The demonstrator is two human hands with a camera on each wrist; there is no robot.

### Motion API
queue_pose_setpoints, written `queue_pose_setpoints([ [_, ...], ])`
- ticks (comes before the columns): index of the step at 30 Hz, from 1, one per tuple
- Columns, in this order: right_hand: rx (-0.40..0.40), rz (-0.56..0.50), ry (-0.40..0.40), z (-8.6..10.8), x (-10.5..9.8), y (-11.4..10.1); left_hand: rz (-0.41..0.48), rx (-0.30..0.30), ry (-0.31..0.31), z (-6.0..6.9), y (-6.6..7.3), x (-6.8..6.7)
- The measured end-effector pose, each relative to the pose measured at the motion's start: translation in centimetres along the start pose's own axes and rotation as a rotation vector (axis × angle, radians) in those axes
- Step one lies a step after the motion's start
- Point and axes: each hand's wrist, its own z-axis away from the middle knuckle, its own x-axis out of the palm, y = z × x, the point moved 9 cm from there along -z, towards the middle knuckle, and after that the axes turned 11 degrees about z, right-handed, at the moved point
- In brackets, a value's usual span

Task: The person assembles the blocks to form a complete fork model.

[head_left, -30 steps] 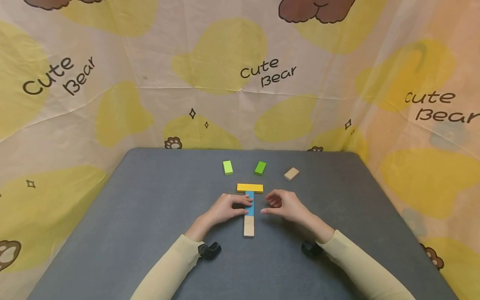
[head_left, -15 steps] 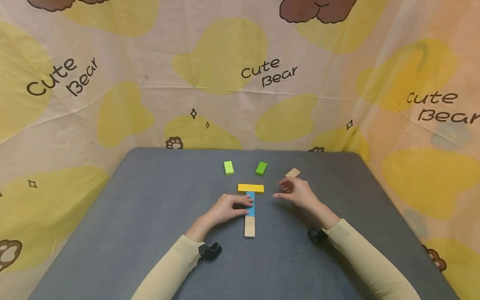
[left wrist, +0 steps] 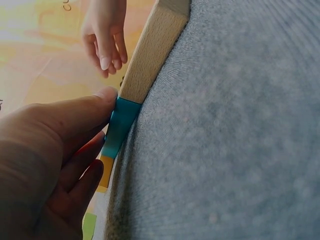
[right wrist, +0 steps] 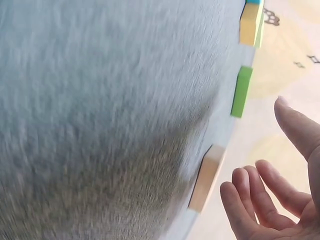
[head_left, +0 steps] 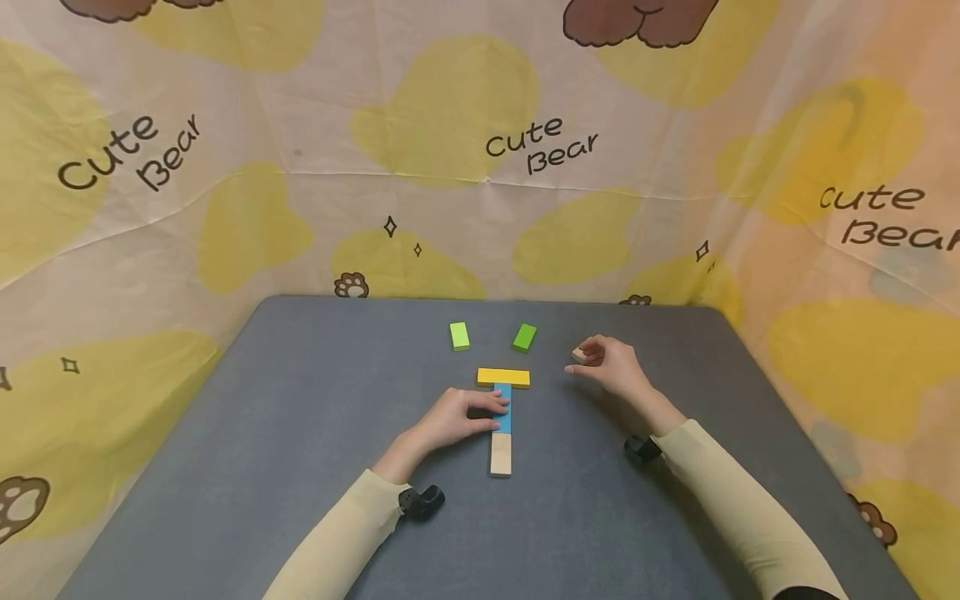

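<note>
My left hand (head_left: 452,416) rests its thumb and fingertips on the blue block (head_left: 503,422), spread along its length. That block lies flat, with a yellow block (head_left: 503,377) crosswise at its far end and a plain wooden block (head_left: 501,456) in line at its near end. Over at the right, my right hand (head_left: 617,367) hovers by another plain wooden block (right wrist: 206,178), partly covered by the fingers in the head view. In the right wrist view, the thumb and loosely bent fingers are apart, with nothing between them.
A light green block (head_left: 460,337) and a darker green block (head_left: 524,337) lie toward the back of the dark grey table (head_left: 337,350). A patterned cloth (head_left: 435,108) hangs behind and at both sides of the table.
My right hand has moved forward and to the right, from beside the blue block to the separate wooden block. My left hand has stayed on the blue block.
</note>
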Motion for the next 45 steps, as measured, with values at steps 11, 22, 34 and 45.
queue_pose_setpoints([
  [11, 0.067, -0.001, 0.042, -0.9, -1.1, 2.0, 0.009, -0.005, -0.003, 0.1, 0.0, -0.1],
  [22, 0.084, 0.04, 0.081, -1.6, -1.7, 3.6, 0.01, 0.006, -0.013, 0.1, -0.1, -0.1],
  [34, 0.125, 0.053, 0.06, -2.0, -1.2, 4.6, 0.016, -0.024, -0.017, 0.1, -0.1, -0.2],
  [45, 0.155, 0.051, 0.0, -2.4, 0.0, 4.6, 0.005, -0.011, -0.017, 0.1, 0.0, -0.1],
])
